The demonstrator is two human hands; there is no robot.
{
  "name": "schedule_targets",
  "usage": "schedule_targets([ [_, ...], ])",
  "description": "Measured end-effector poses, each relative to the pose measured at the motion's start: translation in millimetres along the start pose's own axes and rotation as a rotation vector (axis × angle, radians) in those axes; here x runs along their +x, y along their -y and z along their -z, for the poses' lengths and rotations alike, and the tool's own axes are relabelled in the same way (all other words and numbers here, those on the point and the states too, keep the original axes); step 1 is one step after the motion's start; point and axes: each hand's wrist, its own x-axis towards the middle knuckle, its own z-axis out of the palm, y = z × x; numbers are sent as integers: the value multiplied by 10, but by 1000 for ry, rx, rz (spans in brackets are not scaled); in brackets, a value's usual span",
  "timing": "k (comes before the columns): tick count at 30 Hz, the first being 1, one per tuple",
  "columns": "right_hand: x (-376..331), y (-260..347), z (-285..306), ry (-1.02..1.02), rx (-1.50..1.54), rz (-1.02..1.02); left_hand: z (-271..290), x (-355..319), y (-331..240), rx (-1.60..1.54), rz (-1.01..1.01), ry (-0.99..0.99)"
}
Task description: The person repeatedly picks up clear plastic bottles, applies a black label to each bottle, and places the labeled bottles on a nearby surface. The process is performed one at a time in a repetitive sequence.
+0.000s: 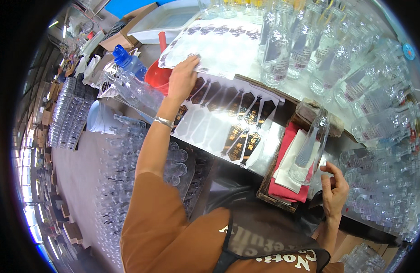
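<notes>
At upper centre the left hand (182, 77) pinches the edge of a label sheet (219, 45) lying on the desk (291, 93). At lower right the right hand (333, 189), fingers loosely curled, steadies a clear glass bottle (310, 148) lying on folded red and white cloths (289, 170). The bottle looks barely held, so it could roll off; a hasty peel might tear or crease a label.

Table (289, 98): label sheets (228, 113), clear bottles (305, 41), cloths (289, 164).
</notes>
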Motion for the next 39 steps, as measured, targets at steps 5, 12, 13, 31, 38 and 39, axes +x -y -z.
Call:
schedule_targets([
  [5, -173, 94, -31, 158, 93, -78, 90, -106, -267, -221, 280, 18],
  [12, -161, -28, -289, 15, -148, 175, 277, -273, -2011, -1126, 320, 223],
  [13, -165, -12, -279, 16, -158, 174, 305, -265, -2326, -974, 92, 183],
  [31, 11, -95, 10, 226, 169, -28, 26, -419, -3025, -817, -253, 294],
  [38, 354, -132, -160, 205, 404, -124, -29, -452, -3039, -902, -166, 336],
  [39, 352, -127, -161, 230, 370, -117, -38, -469, -3042, -915, -163, 337],
])
